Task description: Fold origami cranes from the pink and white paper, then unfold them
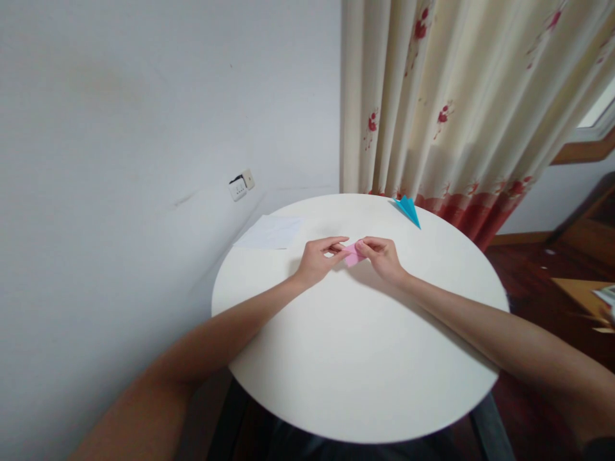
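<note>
A small folded pink paper [353,254] is pinched between both hands just above the far middle of a round white table [355,358]. My left hand [318,258] grips its left end with thumb and fingers. My right hand [382,255] grips its right end the same way. Most of the paper is hidden by the fingers. A folded blue paper shape [408,209] lies on the table's far edge, well beyond my right hand.
A stack of white paper sheets [270,232] lies at the table's far left edge. A white wall with a socket [241,185] stands on the left. A cream curtain with red flowers [461,102] hangs behind. Dark wooden floor [538,269] shows on the right.
</note>
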A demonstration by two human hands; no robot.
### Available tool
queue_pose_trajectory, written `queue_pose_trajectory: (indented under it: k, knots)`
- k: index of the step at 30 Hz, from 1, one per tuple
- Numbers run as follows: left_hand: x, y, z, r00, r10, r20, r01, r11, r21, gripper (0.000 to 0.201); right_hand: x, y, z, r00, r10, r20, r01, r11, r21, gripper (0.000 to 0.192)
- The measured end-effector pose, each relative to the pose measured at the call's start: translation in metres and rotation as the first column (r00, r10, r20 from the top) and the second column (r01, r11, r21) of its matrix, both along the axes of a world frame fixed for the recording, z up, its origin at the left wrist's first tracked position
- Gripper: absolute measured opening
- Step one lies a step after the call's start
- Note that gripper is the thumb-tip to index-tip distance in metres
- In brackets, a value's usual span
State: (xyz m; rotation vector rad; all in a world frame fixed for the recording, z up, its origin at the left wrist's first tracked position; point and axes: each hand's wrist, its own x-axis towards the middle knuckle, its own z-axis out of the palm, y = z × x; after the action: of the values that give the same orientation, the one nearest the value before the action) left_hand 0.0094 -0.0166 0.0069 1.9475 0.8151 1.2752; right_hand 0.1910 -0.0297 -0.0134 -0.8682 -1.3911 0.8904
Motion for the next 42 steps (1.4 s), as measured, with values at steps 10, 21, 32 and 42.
queue_pose_trajectory:
  k: [10, 21, 32, 42]
  knots:
    - [0.003, 0.000, -0.001, 0.998, 0.070, 0.005, -0.070, 0.996, -0.048, 0.027, 0.001, 0.001, 0.002, 0.999, 0.010, 0.032, -0.011, 1.000, 0.008, 0.038]
    - [0.005, 0.009, -0.009, 0.999, 0.046, -0.008, -0.047, 0.976, -0.211, 0.031, 0.001, 0.000, 0.006, 0.988, -0.081, 0.129, 0.075, 0.996, 0.054, 0.030]
    - [0.002, 0.013, -0.009, 0.985, 0.104, 0.139, -0.049, 0.934, -0.353, 0.032, 0.000, 0.006, -0.004, 0.992, 0.089, 0.093, -0.064, 0.968, -0.245, 0.049]
    - [0.002, 0.013, -0.011, 0.975, 0.127, 0.181, -0.038, 0.902, -0.430, 0.031, -0.002, -0.002, -0.002, 0.984, 0.170, -0.044, -0.175, 0.924, -0.341, 0.042]
